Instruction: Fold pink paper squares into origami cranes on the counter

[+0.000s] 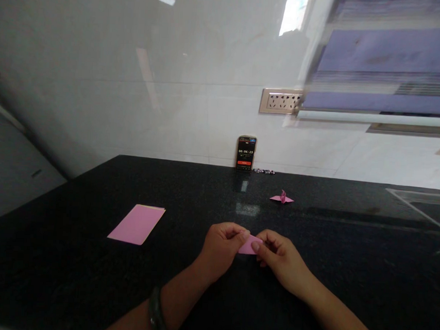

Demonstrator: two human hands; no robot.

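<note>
Fingertips of the left hand pinch a small piece of folded pink paper at its left end. Right hand grips the opposite end, thumb flat on top. Paper lies directly between the two, spanning a narrow gap; whether it touches the dark countertop beneath, cannot tell. Dark bangle on the left forearm. Pink sheets lie flat, well apart, to the left of the left hand. Beyond the hands, slightly right: pink folded paper bird, wings spread. Farther back, phone leans upright at the pale wall, display reading 00:06:23. Beaded strand just beside its foot. Socket plate above. Purple item upper right, blurred.
</note>
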